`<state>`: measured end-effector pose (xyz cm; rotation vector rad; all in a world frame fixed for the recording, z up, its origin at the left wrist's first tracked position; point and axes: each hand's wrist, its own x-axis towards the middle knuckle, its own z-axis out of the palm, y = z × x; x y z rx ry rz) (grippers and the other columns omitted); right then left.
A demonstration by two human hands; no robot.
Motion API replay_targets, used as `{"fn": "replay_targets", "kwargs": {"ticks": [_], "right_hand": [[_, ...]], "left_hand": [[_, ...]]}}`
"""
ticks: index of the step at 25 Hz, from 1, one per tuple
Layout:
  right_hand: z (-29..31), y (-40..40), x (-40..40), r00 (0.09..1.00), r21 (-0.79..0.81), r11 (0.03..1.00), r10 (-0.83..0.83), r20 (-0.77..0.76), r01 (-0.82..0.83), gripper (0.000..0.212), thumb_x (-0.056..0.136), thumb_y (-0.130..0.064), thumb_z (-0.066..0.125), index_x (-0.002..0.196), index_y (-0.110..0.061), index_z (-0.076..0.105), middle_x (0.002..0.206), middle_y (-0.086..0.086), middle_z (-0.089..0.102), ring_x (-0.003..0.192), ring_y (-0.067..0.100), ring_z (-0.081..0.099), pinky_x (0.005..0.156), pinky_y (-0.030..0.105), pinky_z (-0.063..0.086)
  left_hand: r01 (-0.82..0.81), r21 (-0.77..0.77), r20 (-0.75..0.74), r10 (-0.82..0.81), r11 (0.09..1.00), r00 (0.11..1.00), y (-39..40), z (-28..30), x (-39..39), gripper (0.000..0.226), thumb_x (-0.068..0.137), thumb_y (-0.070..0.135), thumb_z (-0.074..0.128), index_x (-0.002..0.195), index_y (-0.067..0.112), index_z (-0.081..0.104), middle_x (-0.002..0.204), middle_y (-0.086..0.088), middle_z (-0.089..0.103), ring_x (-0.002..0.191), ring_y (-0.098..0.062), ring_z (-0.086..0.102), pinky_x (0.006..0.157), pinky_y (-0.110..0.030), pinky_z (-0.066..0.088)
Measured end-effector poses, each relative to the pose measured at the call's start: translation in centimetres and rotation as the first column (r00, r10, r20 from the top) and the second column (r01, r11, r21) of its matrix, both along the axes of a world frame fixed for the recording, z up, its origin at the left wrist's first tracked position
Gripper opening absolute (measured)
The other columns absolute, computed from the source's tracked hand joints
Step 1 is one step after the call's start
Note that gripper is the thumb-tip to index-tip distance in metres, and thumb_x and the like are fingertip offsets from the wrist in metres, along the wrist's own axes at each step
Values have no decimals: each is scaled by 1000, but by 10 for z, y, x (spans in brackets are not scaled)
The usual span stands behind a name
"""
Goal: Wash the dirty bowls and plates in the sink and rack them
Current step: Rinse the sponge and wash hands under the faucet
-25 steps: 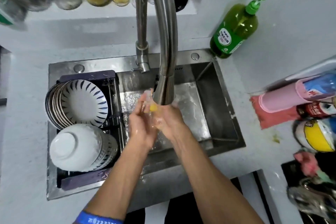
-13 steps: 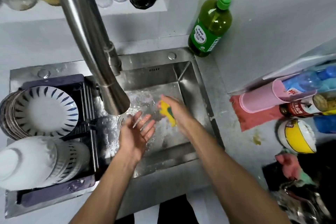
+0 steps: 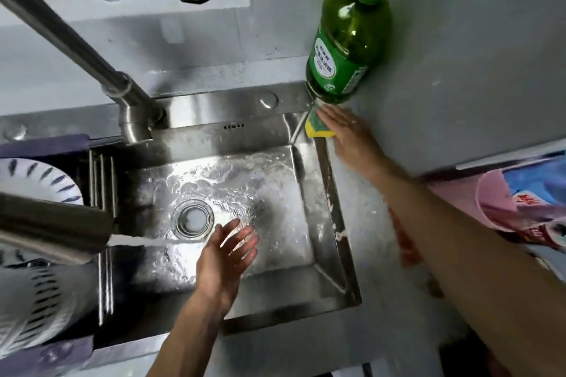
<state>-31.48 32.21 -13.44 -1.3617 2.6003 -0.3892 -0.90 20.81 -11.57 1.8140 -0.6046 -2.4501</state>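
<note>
Right, steel sink (image 3: 318,180): brushed, wet, square basin with foam film, round drain (image 3: 192,218) holding cloudy water. Left hand (image 3: 225,257) hovers flat over the basin, grip released, fingers spread. Right hand (image 3: 347,135) lies flat on a yellow-green sponge (image 3: 315,127) at the sink's far right corner, fingers straight, grip released, just below the green soap bottle (image 3: 346,49) on the grey tabletop (image 3: 459,55). Blue-striped white plates (image 3: 36,180) and bowls (image 3: 33,312) stand in the dark rack (image 3: 46,144) at left, blurred.
</note>
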Motion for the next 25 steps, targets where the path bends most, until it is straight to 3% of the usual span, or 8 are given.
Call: {"fn": "replay_targets", "kwargs": {"ticks": [2, 4, 10, 15, 18, 21, 23, 25], "right_hand": [[-9, 18, 9, 997, -1, 1000, 6, 74, -6, 71, 74, 12, 45, 142, -7, 48, 150, 10, 44, 140, 35, 37, 117, 48, 27], [-7, 34, 21, 992, -31, 1000, 1, 126, 3, 70, 76, 12, 43, 142, -10, 49, 150, 6, 44, 141, 34, 35, 118, 47, 26], [-2, 82, 86, 987, 14, 998, -55, 151, 53, 76, 83, 12, 54, 148, -24, 36, 156, -9, 28, 148, 19, 19, 122, 44, 19], [6, 98, 150, 973, -23, 987, -154, 174, 160, 68, 77, 12, 48, 139, -14, 52, 148, -1, 45, 142, 28, 35, 116, 47, 31], [11, 107, 189, 962, -12, 979, -199, 186, 205, 61, 74, 4, 42, 129, -11, 63, 141, 3, 55, 138, 30, 40, 116, 41, 30], [14, 92, 240, 958, 69, 980, -197, 208, 186, 56, 80, -8, 39, 129, -16, 63, 136, 3, 60, 133, 28, 48, 116, 41, 27], [21, 45, 272, 896, 111, 958, -287, 340, 265, 53, 86, -16, 37, 136, -19, 57, 137, 2, 59, 128, 25, 53, 113, 45, 34], [39, -28, 293, 772, 50, 918, -360, 525, 394, 48, 94, -13, 43, 141, -19, 52, 138, 5, 58, 122, 26, 57, 104, 38, 43]], "left_hand": [[-5, -11, 14, 6, 1000, 1000, 2, -2, -3, 40, 105, 41, 34, 122, 14, 59, 119, -14, 68, 102, -30, 65, 95, -38, 46], [18, -25, 17, -17, 1000, 1000, 4, 0, -6, 38, 105, 41, 35, 118, 15, 60, 117, -13, 68, 101, -30, 66, 95, -38, 47], [91, -66, -20, -92, 994, 996, 6, 12, -14, 36, 105, 40, 34, 111, 16, 62, 109, -10, 70, 96, -28, 66, 94, -37, 48], [99, -96, -58, -104, 990, 993, -9, 18, -2, 36, 105, 41, 34, 107, 17, 60, 105, -10, 70, 93, -26, 67, 88, -36, 49], [75, -113, -65, -83, 991, 994, -25, 23, 14, 36, 106, 38, 31, 105, 17, 60, 102, -8, 69, 92, -24, 66, 85, -34, 50], [30, -146, -92, -43, 989, 995, -53, 29, 29, 38, 107, 34, 28, 101, 14, 61, 99, -7, 68, 91, -21, 65, 87, -30, 49], [9, -164, -122, -29, 986, 992, -67, 33, 35, 40, 108, 29, 26, 99, 11, 60, 98, -8, 67, 91, -19, 65, 85, -25, 50], [47, -203, -112, -71, 978, 991, -76, 38, 38, 35, 106, 22, 29, 96, 11, 61, 95, -6, 66, 85, -14, 64, 71, -19, 53]]}}
